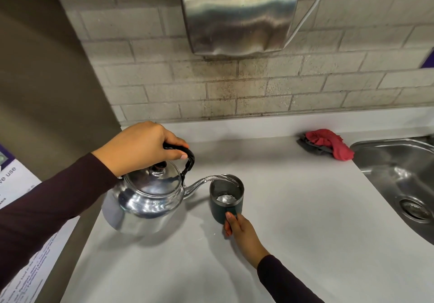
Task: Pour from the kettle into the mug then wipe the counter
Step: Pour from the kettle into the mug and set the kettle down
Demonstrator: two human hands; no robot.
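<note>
A shiny steel kettle (143, 205) with a black handle hangs tilted above the white counter (293, 220), its spout over the rim of a dark mug (220, 211). Water runs from the spout into the mug, and liquid shows inside. My left hand (141, 147) grips the kettle's black handle from above. My right hand (239, 231) holds the mug's near side, where the handle is hidden under the fingers. A red cloth (328, 144) lies crumpled on a grey one at the back right of the counter.
A steel sink (399, 176) with a drain is set into the counter at the right. A metal hand dryer (239, 14) hangs on the brick wall above. The counter's left edge drops off near the kettle, beside a printed notice (16, 190).
</note>
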